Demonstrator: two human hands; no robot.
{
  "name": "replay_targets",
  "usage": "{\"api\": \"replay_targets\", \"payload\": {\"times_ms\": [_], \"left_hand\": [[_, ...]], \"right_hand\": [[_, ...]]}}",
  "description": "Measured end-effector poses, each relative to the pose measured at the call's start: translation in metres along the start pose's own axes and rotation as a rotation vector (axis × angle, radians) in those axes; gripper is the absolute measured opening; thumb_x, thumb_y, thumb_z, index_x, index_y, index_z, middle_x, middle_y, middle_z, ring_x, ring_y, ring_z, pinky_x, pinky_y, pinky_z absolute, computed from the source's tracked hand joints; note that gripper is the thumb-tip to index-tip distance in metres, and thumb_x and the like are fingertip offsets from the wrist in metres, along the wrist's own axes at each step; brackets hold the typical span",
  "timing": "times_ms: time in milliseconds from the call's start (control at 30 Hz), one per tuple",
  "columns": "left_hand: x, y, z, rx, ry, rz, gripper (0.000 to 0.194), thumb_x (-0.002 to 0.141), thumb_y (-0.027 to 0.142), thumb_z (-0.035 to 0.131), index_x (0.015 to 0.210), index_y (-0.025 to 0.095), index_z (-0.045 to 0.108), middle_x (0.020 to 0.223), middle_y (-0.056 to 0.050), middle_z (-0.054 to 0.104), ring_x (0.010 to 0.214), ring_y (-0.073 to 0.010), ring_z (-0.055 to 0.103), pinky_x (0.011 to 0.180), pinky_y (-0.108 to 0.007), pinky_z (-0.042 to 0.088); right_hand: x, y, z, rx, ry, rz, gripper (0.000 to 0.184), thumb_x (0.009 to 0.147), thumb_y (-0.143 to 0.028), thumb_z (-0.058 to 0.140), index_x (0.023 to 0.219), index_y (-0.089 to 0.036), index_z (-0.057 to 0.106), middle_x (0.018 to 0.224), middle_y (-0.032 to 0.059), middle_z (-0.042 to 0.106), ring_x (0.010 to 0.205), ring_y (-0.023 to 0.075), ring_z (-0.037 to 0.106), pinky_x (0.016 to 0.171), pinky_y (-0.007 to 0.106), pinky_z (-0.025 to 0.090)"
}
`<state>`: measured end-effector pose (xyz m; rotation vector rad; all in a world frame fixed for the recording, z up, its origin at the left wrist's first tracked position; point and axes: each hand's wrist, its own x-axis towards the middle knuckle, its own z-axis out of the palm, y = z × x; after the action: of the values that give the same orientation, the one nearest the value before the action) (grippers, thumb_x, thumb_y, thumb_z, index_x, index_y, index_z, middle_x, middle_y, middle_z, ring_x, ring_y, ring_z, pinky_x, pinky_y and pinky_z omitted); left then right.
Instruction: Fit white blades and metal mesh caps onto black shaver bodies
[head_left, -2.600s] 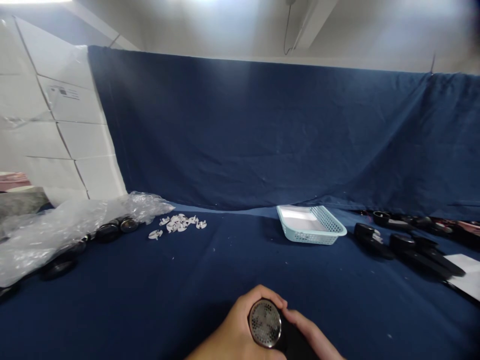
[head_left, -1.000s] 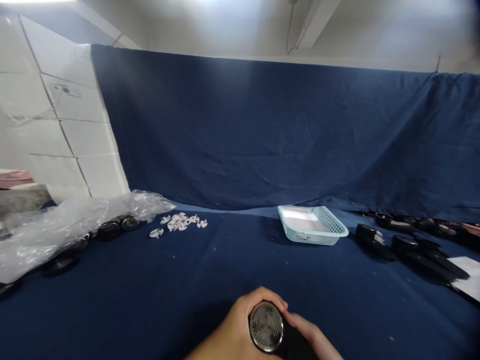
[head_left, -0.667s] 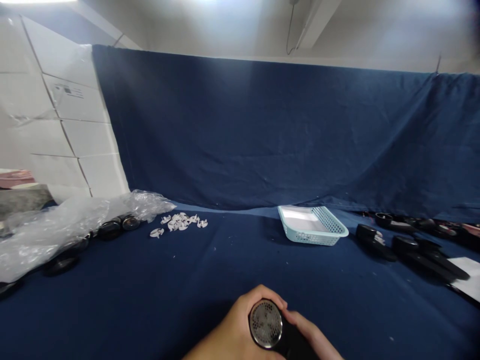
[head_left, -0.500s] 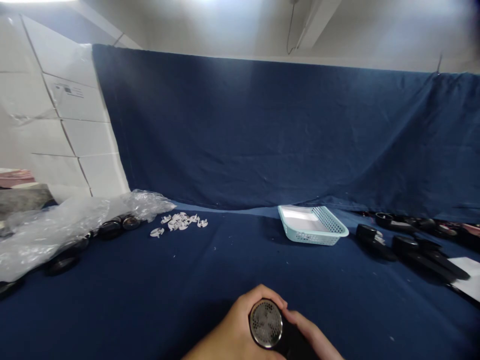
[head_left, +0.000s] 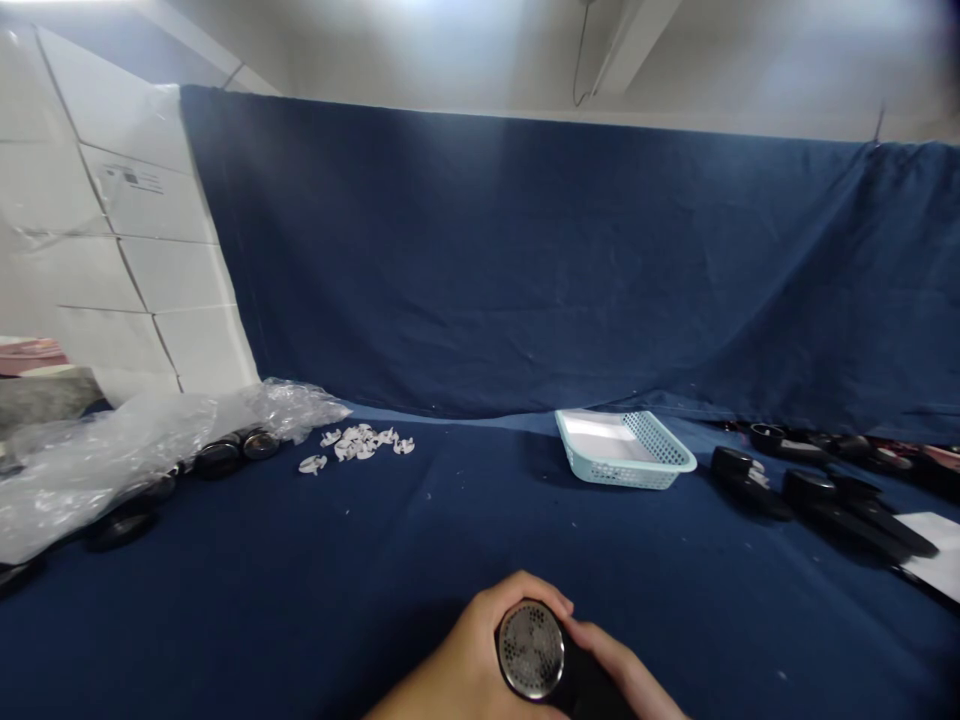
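Observation:
A black fabric shaver [head_left: 532,650] is held at the bottom centre of the view, its round perforated metal head facing up toward me. My left hand [head_left: 474,645] wraps around the head from the left, with the fingers curled over its far side. From the right, my right hand [head_left: 616,658] grips the black body, its fingertips meeting those of the left near the rim. The lower part of the handle and most of the right hand's fingers are hidden or out of frame.
Small white plastic parts [head_left: 363,442] lie in a loose pile at the back left. Clear plastic wrap [head_left: 150,440] partly covers black round-headed items. At the back right stands a light blue basket [head_left: 626,474], with several black shaver bodies [head_left: 847,515] beyond it. A blue curtain [head_left: 480,260] hangs behind.
Almost nothing differs. Both hands keep the fabric shaver in about the same place, and the view has shifted very slightly.

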<state>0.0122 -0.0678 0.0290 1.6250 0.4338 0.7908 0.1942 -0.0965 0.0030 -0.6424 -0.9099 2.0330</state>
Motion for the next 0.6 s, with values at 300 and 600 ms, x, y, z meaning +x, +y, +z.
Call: {"api": "replay_targets", "payload": {"times_ms": [300, 600], "left_hand": [[-0.001, 0.007, 0.000, 0.026, -0.005, 0.050, 0.057, 0.053, 0.030, 0.089, 0.102, 0.020, 0.061, 0.114, -0.007, 0.060, 0.104, -0.0255, 0.059, 0.092, -0.037, 0.044], [-0.003, 0.007, 0.001, 0.012, -0.040, 0.021, 0.052, 0.055, 0.021, 0.085, 0.101, 0.020, 0.060, 0.114, -0.007, 0.061, 0.103, -0.0247, 0.061, 0.090, -0.036, 0.046]], "right_hand": [[-0.004, 0.003, 0.011, 0.093, 0.069, 0.014, 0.030, 0.074, -0.041, 0.071, 0.090, -0.016, 0.067, 0.088, 0.0059, 0.071, 0.088, 0.0243, 0.067, 0.079, 0.034, 0.051], [-0.010, 0.014, 0.007, 0.098, 0.093, 0.035, 0.034, 0.076, -0.045, 0.070, 0.090, -0.015, 0.067, 0.087, 0.0045, 0.072, 0.098, 0.0238, 0.065, 0.093, 0.034, 0.046]]}}
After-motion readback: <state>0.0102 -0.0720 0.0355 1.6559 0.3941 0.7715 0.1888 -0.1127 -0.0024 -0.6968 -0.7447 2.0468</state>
